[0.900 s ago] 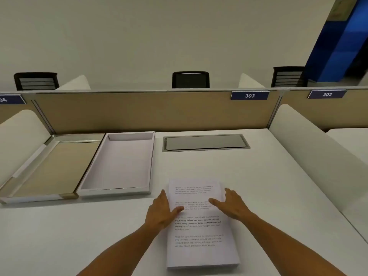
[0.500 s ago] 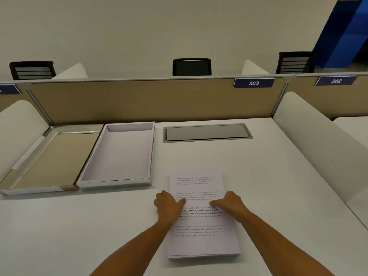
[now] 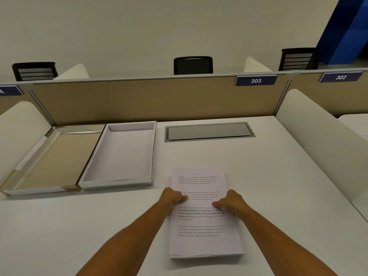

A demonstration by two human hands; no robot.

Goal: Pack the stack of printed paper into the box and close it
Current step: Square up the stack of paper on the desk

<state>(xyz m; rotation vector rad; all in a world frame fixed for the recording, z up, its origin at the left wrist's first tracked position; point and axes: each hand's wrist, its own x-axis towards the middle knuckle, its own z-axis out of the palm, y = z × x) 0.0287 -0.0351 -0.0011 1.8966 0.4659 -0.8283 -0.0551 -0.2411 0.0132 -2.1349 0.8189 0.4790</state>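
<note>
A thick stack of printed paper [image 3: 201, 226] lies flat on the white desk in front of me. My left hand [image 3: 172, 197] grips its left edge, thumb on the top sheet and fingers curled down the side. Opposite it, my right hand [image 3: 231, 201] grips the right edge the same way. To the left stands an empty white box tray [image 3: 119, 154], open side up. Beside that tray, further left, lies the box lid [image 3: 49, 162] with its tan inside facing up.
A grey cable hatch [image 3: 209, 132] is set into the desk behind the paper. A tan partition [image 3: 155, 98] with a label reading 303 closes the back, and white side dividers [image 3: 318, 132] flank the desk. Black chairs show beyond the partition.
Both hands slid from resting flat on the top sheet outward to the stack's left and right edges, and the fingers curled around the sides. The stack has not left the desk.
</note>
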